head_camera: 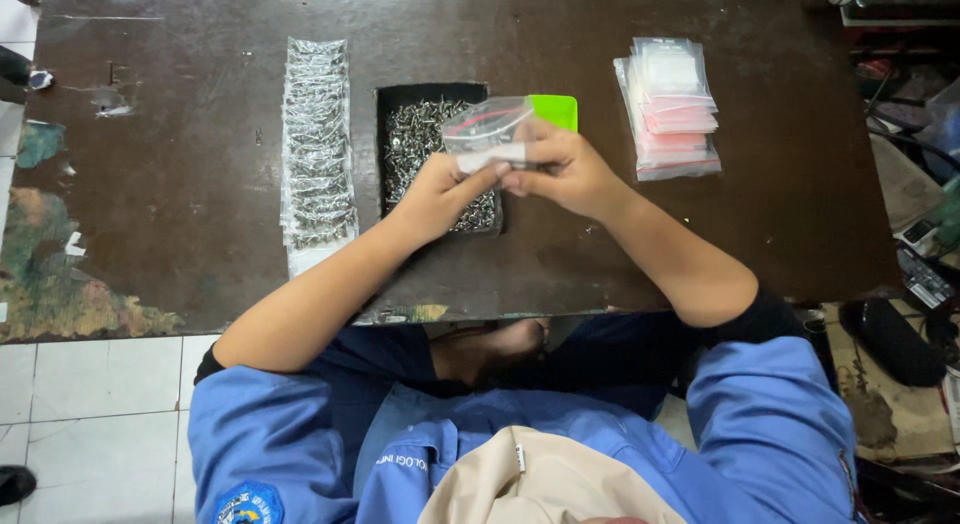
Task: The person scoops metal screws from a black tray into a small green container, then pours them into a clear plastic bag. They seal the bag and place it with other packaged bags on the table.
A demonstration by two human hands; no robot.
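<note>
Both hands meet above a black tray heaped with small metal screws. My left hand and my right hand together pinch a small clear zip bag by its open lower edge, the bag tilted up over the tray. A bright green scoop shows just behind the bag at the tray's right edge. Whether the bag holds screws I cannot tell.
A long row of filled clear bags lies left of the tray on the dark brown table. A stack of empty zip bags sits to the right. Cluttered items stand beyond the table's right edge; white floor tiles lie at lower left.
</note>
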